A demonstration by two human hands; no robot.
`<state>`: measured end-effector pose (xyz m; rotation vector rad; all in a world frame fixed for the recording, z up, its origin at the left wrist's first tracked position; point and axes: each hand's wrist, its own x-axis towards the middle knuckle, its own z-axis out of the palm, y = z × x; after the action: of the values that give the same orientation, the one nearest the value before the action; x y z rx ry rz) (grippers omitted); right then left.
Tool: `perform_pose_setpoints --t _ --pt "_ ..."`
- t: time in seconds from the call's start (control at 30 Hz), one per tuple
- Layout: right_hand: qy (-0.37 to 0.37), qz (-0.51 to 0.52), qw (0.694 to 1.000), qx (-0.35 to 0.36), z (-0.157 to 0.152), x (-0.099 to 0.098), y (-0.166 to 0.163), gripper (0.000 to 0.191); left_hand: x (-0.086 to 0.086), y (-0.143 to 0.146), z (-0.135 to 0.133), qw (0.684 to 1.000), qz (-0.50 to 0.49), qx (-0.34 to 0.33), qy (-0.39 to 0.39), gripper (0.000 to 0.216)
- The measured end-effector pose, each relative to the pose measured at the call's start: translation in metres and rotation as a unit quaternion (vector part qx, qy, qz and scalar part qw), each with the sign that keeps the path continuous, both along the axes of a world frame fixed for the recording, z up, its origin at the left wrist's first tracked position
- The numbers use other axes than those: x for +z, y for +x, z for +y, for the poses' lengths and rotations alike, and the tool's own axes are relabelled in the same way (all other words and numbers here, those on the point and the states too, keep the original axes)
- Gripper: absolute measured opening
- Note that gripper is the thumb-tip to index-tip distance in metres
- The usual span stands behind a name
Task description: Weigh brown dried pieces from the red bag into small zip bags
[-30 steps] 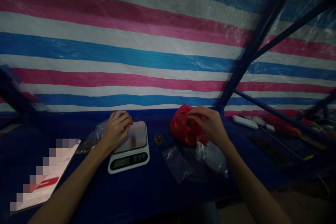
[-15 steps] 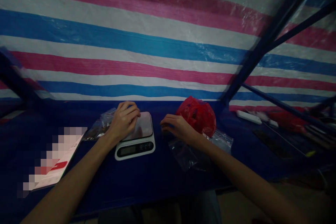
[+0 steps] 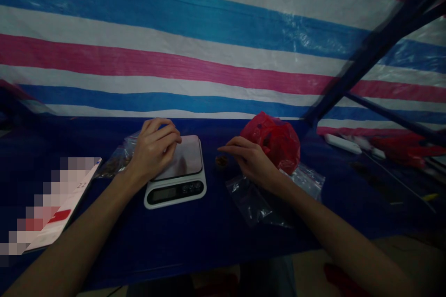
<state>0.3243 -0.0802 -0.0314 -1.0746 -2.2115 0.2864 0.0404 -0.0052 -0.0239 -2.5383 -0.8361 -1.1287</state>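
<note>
A white kitchen scale (image 3: pixel 175 191) with a metallic weighing plate (image 3: pixel 190 155) lies on the blue table. My left hand (image 3: pixel 156 146) hovers at the plate's left side with its fingers curled together; what they hold, if anything, is hidden. My right hand (image 3: pixel 249 158) is to the right of the scale, its fingers stretched out leftward and nothing visible in them. Just below those fingertips sits a small round brownish thing (image 3: pixel 221 161), too dark to name. Clear zip bags (image 3: pixel 252 202) lie beneath my right wrist. Beside that hand bulges a red plastic bag (image 3: pixel 278 141).
Left of the scale are clear bags with dark small contents (image 3: pixel 116 160). A printed sheet (image 3: pixel 64 213), partly pixelated, lies further left. A white bar-shaped object (image 3: pixel 343 144) is at the right. Blue frame posts (image 3: pixel 351 74) and a striped sheet (image 3: pixel 195 62) stand behind.
The view has tilted downward. My right hand has drawn right, its fingers straighter, uncovering the small round brownish thing. My left hand stays by the weighing plate.
</note>
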Motion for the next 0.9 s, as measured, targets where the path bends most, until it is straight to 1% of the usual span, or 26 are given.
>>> perform_pose_setpoints --t 0.07,0.1,0.2,0.37,0.43,0.53,0.7,0.8,0.9 --pt "-0.007 -0.008 1.0 0.007 -0.002 0.0 0.002 0.05 0.0 0.0 0.0 1.0 -0.002 -0.001 -0.001 0.022" --pt "-0.01 -0.019 1.0 0.012 -0.003 0.0 0.002 0.051 -0.001 0.0 0.0 1.0 -0.001 -0.004 0.0 0.021" --pt "-0.002 -0.046 0.999 0.02 -0.003 0.001 0.002 0.046 -0.001 0.0 0.0 1.0 0.007 -0.009 0.003 0.021" --pt "0.006 -0.018 0.999 0.036 -0.006 0.003 -0.003 0.049 0.0 -0.002 0.0 1.0 0.005 -0.006 0.008 0.021" --pt "0.005 -0.017 0.999 0.029 -0.007 0.002 -0.006 0.045 0.001 -0.003 0.0 1.0 0.006 -0.004 0.008 0.021" --pt "0.013 -0.013 1.0 0.001 -0.007 -0.003 -0.009 0.035 0.003 -0.003 -0.001 1.0 0.009 -0.004 0.005 0.021" --pt "0.027 0.005 0.999 -0.031 0.0 -0.008 -0.006 0.029 0.005 -0.003 -0.003 1.0 0.006 -0.009 0.001 0.022" --pt "0.024 0.01 0.999 -0.037 0.001 -0.007 -0.003 0.035 0.004 -0.002 -0.003 1.0 0.008 -0.009 -0.002 0.022" --pt "0.034 0.046 0.998 -0.037 -0.008 -0.001 -0.008 0.043 0.003 -0.002 -0.001 1.0 0.005 -0.01 -0.001 0.022"
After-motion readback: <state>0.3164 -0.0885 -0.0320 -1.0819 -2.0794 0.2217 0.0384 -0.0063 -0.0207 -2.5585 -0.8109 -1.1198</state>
